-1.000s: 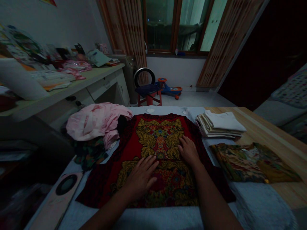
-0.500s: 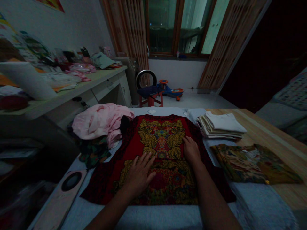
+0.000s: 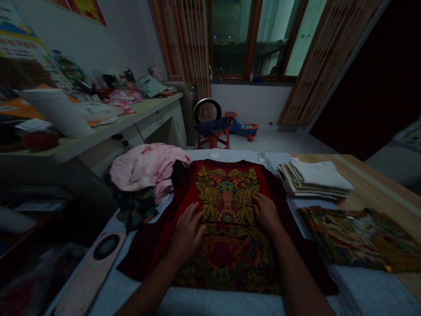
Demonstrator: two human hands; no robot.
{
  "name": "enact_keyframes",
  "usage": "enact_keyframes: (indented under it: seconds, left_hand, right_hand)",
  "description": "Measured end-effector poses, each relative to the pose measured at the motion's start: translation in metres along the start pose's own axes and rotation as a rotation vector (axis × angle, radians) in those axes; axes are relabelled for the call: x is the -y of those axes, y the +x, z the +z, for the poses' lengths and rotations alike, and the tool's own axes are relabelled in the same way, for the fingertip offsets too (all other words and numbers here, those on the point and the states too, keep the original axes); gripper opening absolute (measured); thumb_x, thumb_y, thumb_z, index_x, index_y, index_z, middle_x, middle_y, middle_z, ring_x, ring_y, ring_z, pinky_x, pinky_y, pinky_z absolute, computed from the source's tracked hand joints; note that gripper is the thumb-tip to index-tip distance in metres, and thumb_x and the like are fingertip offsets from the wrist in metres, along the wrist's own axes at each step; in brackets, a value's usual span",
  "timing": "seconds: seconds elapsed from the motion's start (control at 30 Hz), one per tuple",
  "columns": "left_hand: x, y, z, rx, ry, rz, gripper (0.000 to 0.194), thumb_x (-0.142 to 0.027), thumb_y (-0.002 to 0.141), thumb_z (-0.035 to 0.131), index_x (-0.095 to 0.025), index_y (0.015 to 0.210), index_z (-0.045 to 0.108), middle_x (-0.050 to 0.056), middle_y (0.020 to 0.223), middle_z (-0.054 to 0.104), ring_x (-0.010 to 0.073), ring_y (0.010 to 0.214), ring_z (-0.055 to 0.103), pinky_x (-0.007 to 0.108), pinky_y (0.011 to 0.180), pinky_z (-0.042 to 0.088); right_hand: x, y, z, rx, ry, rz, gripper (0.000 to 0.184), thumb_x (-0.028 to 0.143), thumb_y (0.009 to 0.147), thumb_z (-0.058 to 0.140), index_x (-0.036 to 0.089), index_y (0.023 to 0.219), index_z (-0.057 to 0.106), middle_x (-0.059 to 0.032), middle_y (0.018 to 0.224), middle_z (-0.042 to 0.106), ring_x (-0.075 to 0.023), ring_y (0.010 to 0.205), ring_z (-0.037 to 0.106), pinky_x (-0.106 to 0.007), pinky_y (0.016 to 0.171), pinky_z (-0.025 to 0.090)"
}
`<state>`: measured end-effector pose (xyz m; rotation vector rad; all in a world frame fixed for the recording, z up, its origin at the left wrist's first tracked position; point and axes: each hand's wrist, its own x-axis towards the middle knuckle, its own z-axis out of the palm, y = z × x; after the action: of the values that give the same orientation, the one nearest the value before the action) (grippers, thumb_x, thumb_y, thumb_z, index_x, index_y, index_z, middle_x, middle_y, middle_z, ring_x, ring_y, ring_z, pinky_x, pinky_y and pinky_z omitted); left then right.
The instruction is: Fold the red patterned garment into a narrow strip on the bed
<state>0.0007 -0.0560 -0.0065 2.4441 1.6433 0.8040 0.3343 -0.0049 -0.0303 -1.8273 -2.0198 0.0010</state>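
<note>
Bedsheet (image 3: 213, 303): red garment (image 3: 226, 193), gold floral print, lying flat.

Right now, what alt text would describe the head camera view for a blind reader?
A person's left hand and right hand rest on a red and gold patterned cloth. A crumpled pink cloth lies at its left; folded white cloths and a folded floral cloth lie to its right.

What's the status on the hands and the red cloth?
Left hand and right hand open, flat on red-and-gold patterned cloth. Bunched pink fabric against its upper left edge.
</note>
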Motion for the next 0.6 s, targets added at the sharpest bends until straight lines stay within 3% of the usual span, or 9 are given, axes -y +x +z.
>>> enact_keyframes:
  seconds: [0.1, 0.17, 0.27, 0.43, 0.6]
  left_hand:
    - [0.021, 0.012, -0.010, -0.144, 0.057, -0.167, 0.033, -0.029, 0.089, 0.051, -0.019, 0.119, 0.060, 0.014, 0.142, 0.045, 0.0308, 0.133, 0.041, 0.051, 0.110, 0.038]
    - [0.037, 0.019, -0.016, -0.155, 0.120, -0.279, 0.037, -0.031, 0.086, 0.054, -0.019, 0.120, 0.060, 0.015, 0.138, 0.046, 0.0338, 0.131, 0.042, 0.053, 0.108, 0.039]
    - [0.055, 0.030, -0.022, -0.025, 0.143, -0.383, 0.045, -0.036, 0.085, 0.055, -0.018, 0.126, 0.057, 0.017, 0.133, 0.049, 0.0356, 0.126, 0.047, 0.054, 0.104, 0.041]
    - [0.063, 0.061, -0.028, 0.195, 0.057, -0.475, 0.050, -0.037, 0.087, 0.051, -0.019, 0.133, 0.052, 0.014, 0.125, 0.058, 0.0289, 0.117, 0.057, 0.044, 0.102, 0.043]
    - [0.048, 0.080, -0.027, 0.227, 0.166, -0.587, 0.051, -0.040, 0.086, 0.054, -0.023, 0.135, 0.053, 0.016, 0.141, 0.047, 0.0355, 0.130, 0.046, 0.049, 0.105, 0.039]
  right_hand:
    - [-0.002, 0.000, 0.003, 0.008, 0.004, 0.015, 0.037, 0.023, 0.090, 0.045, 0.018, 0.122, 0.063, -0.0104, 0.134, 0.058, -0.0231, 0.125, 0.050, -0.041, 0.108, 0.035]
    - [-0.004, 0.000, 0.004, 0.009, 0.011, 0.021, 0.038, 0.024, 0.091, 0.045, 0.018, 0.123, 0.063, -0.0102, 0.135, 0.057, -0.0234, 0.125, 0.050, -0.041, 0.109, 0.035]
    - [-0.005, -0.001, 0.005, 0.009, 0.016, 0.029, 0.039, 0.025, 0.091, 0.044, 0.018, 0.124, 0.062, -0.0102, 0.136, 0.057, -0.0239, 0.126, 0.049, -0.042, 0.109, 0.034]
    - [-0.004, -0.001, 0.005, 0.001, 0.019, 0.025, 0.039, 0.025, 0.091, 0.044, 0.016, 0.124, 0.062, -0.0109, 0.135, 0.057, -0.0242, 0.126, 0.049, -0.042, 0.109, 0.034]
    - [-0.003, -0.001, 0.003, -0.003, 0.037, 0.020, 0.038, 0.024, 0.090, 0.045, 0.016, 0.123, 0.063, -0.0113, 0.134, 0.057, -0.0244, 0.125, 0.049, -0.042, 0.109, 0.034]
